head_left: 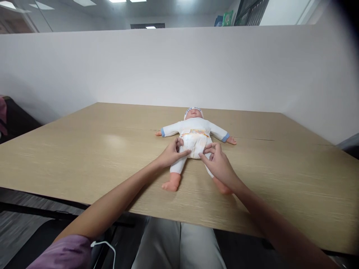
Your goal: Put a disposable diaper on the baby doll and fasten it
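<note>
A baby doll (194,125) in a white top with blue cuffs lies on its back on the wooden table (84,157), head away from me, arms spread. It wears a white diaper (196,144) with an orange waistband. My left hand (171,153) pinches the diaper's left side at the hip. My right hand (217,160) pinches the diaper's lower right edge and covers the doll's upper leg. Both bare feet point toward me.
A white partition wall (179,63) stands behind the table. My grey trousers (179,243) show under the near table edge, and a white cable (105,244) hangs by my left sleeve. A dark seat (14,119) sits at far left.
</note>
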A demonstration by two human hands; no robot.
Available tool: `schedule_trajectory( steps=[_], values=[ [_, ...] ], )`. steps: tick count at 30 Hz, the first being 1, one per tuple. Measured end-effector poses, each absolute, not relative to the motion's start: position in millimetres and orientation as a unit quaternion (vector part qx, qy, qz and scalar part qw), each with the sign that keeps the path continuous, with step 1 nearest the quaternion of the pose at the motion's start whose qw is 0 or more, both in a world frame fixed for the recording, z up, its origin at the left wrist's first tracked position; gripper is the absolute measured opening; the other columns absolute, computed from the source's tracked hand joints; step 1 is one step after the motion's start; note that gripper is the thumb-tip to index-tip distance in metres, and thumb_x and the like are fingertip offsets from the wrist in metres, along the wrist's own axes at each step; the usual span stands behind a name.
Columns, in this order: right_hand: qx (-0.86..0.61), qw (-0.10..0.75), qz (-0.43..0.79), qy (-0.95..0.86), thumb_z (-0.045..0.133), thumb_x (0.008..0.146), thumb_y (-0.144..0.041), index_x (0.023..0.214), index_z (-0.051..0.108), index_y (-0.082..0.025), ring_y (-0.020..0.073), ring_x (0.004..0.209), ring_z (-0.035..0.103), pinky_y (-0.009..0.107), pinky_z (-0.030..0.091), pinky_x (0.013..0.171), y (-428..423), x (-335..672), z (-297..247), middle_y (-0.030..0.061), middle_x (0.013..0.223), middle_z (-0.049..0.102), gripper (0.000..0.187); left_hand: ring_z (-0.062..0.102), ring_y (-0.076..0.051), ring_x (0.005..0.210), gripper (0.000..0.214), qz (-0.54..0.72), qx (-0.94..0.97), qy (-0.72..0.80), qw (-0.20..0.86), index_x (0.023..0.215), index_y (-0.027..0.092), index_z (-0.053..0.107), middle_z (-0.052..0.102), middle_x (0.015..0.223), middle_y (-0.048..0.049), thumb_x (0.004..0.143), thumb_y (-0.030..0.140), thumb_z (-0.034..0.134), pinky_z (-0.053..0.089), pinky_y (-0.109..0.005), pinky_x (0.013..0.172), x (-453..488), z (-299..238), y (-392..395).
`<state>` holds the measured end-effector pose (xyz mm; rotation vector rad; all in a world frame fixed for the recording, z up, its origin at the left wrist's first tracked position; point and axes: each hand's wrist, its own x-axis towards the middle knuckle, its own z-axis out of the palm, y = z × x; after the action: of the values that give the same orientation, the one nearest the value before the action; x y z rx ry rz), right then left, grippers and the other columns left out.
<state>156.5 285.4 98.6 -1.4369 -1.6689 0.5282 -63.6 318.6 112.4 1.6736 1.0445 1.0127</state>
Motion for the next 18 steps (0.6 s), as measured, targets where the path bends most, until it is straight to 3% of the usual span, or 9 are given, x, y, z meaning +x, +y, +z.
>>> schedule_trajectory(
  steps=[3, 7, 12, 18],
  values=[
    [-0.601, 0.42, 0.21, -0.646, 0.073, 0.084, -0.048, 0.107, 0.05, -0.025, 0.0217, 0.074, 0.067, 0.035, 0.046, 0.074, 285.3, 160.9, 103.2, 0.0035, 0.098, 0.078, 0.04, 0.048, -0.014, 0.074, 0.053, 0.428, 0.635, 0.429, 0.479, 0.1, 0.024, 0.042, 0.054, 0.085, 0.0047, 0.075, 0.042, 0.085, 0.04, -0.027, 0.071, -63.9, 107.5, 319.2],
    [-0.614, 0.393, 0.209, -0.651, 0.073, 0.084, -0.046, 0.099, 0.061, -0.025, 0.0246, 0.086, 0.072, 0.035, 0.047, 0.077, 282.0, 163.2, 110.5, 0.0037, 0.099, 0.081, 0.029, 0.057, -0.016, 0.081, 0.056, 0.429, 0.613, 0.465, 0.473, 0.109, 0.021, 0.054, 0.064, 0.095, -0.001, 0.072, 0.045, 0.088, 0.045, -0.03, 0.075, -67.1, 106.5, 316.9],
    [-0.601, 0.37, 0.17, -0.688, 0.065, 0.09, -0.043, 0.094, 0.073, -0.025, 0.0253, 0.086, 0.073, 0.035, 0.048, 0.077, 280.3, 161.3, 111.3, 0.0039, 0.097, 0.082, 0.02, 0.064, -0.024, 0.097, 0.047, 0.355, 0.678, 0.446, 0.464, 0.102, 0.018, 0.071, 0.072, 0.104, -0.0056, 0.078, 0.057, 0.082, 0.047, -0.033, 0.083, -73.8, 114.7, 315.5],
    [-0.569, 0.363, 0.144, -0.724, 0.06, 0.092, -0.041, 0.091, 0.074, -0.024, 0.0284, 0.098, 0.069, 0.038, 0.048, 0.087, 284.5, 160.9, 102.9, 0.0067, 0.101, 0.079, 0.022, 0.065, -0.029, 0.099, 0.053, 0.336, 0.643, 0.443, 0.526, 0.102, 0.018, 0.074, 0.073, 0.099, -0.0076, 0.075, 0.063, 0.08, 0.05, -0.037, 0.082, -70.4, 120.3, 315.9]
  ],
)
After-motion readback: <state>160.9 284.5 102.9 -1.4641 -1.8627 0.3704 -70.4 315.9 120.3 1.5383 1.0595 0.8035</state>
